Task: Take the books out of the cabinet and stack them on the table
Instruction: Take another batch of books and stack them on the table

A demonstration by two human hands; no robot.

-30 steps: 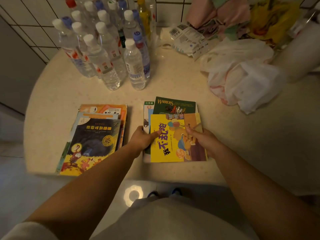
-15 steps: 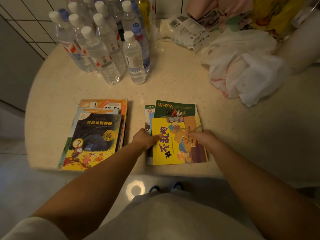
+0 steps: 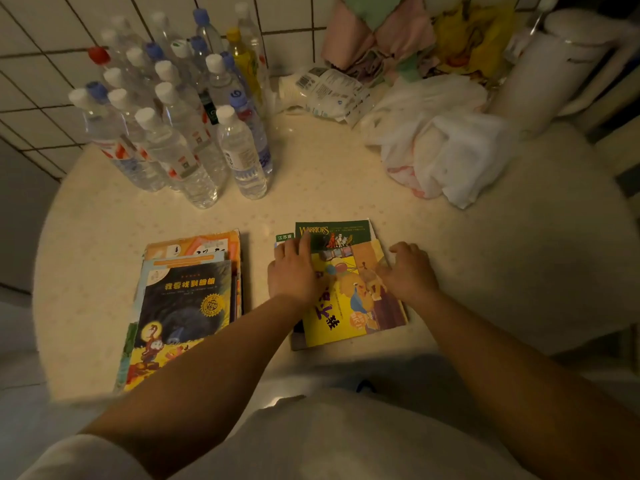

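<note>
Two stacks of books lie on the round cream table (image 3: 346,181). The left stack (image 3: 187,299) has a dark picture book on top. The right stack is topped by a yellow picture book (image 3: 349,299), with a green "Warriors" book (image 3: 332,232) showing under its far edge. My left hand (image 3: 294,268) lies flat on the left side of the yellow book, fingers stretched toward the green one. My right hand (image 3: 408,271) rests at the yellow book's right edge with fingers loosely bent. The cabinet is out of view.
Several water bottles (image 3: 180,123) crowd the table's back left. A white plastic bag (image 3: 440,147) and a printed packet (image 3: 325,95) lie at the back right, beside a white jug (image 3: 550,71). A tiled wall runs behind.
Both hands have slid farther up the yellow book. The left hand has gone from holding its left edge to lying flat on top. The right hand has moved out to the right edge.
</note>
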